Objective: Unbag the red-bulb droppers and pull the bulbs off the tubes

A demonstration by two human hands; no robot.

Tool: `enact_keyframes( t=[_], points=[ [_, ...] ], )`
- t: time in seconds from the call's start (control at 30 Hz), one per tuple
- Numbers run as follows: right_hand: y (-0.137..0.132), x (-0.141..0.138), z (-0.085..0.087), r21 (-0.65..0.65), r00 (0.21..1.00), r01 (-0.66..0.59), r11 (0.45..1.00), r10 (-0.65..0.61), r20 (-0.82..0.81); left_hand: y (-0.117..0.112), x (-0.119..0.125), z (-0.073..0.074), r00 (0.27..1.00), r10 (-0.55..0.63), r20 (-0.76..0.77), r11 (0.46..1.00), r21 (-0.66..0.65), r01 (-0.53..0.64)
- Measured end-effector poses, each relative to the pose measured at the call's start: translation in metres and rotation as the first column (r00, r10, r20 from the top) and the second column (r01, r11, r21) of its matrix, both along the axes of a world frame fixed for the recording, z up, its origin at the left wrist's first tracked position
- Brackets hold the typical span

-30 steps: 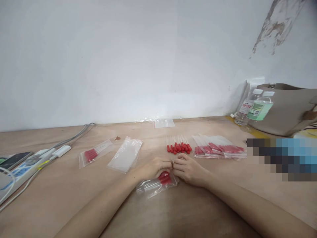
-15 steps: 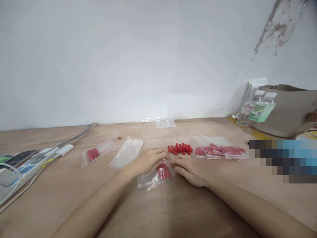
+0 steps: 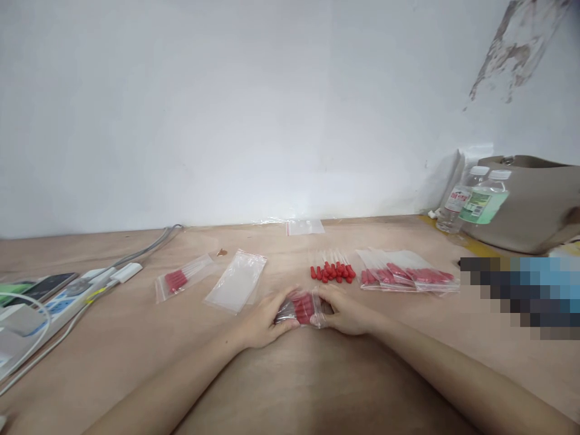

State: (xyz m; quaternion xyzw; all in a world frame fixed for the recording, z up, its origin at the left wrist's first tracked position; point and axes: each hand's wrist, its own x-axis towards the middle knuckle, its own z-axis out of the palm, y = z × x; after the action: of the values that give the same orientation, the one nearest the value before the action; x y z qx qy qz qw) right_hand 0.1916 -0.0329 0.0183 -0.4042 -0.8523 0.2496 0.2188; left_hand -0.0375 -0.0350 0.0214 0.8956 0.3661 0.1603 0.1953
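A small clear zip bag of red-capped droppers [image 3: 302, 309] is held just above the wooden table [image 3: 317, 386] between both my hands. My left hand [image 3: 261, 320] pinches its left end and my right hand [image 3: 345, 313] pinches its right end, fingers closed on the plastic. Just beyond them lies a loose row of red-capped droppers [image 3: 331, 272]. To its right is a pile of filled bags [image 3: 405, 275]. An empty clear bag [image 3: 236, 281] and one filled bag [image 3: 181, 279] lie to the left.
A white power strip [image 3: 58, 305] with grey cables and a phone [image 3: 48, 286] sit at the far left. Two water bottles [image 3: 473, 199] and a beige bag [image 3: 537, 202] stand at the back right. Another small clear bag [image 3: 305, 226] lies by the wall.
The bag lay tilted on the table under my hands; now both hands grip its ends and hold it level, with the droppers' red caps turned toward the wall.
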Motion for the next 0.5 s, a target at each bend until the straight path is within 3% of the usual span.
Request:
enact_keyframes(
  t=[0.13, 0.27, 0.5],
  points=[
    [-0.001, -0.001, -0.006, -0.105, 0.986, 0.070, 0.992, -0.084, -0.143, 0.000, 0.000, -0.001, 1.000, 0.019, 0.019, 0.999, 0.033, -0.019],
    [-0.001, -0.005, -0.012, -0.207, 0.940, -0.014, 0.978, -0.057, -0.336, -0.002, 0.000, -0.004, 0.999, 0.026, 0.044, 0.999, 0.033, -0.028],
    [-0.006, -0.013, -0.001, -0.018, 0.971, -0.024, 1.000, 0.019, -0.240, -0.004, 0.002, 0.002, 0.998, 0.014, 0.055, 0.999, -0.035, -0.012]
  ],
)
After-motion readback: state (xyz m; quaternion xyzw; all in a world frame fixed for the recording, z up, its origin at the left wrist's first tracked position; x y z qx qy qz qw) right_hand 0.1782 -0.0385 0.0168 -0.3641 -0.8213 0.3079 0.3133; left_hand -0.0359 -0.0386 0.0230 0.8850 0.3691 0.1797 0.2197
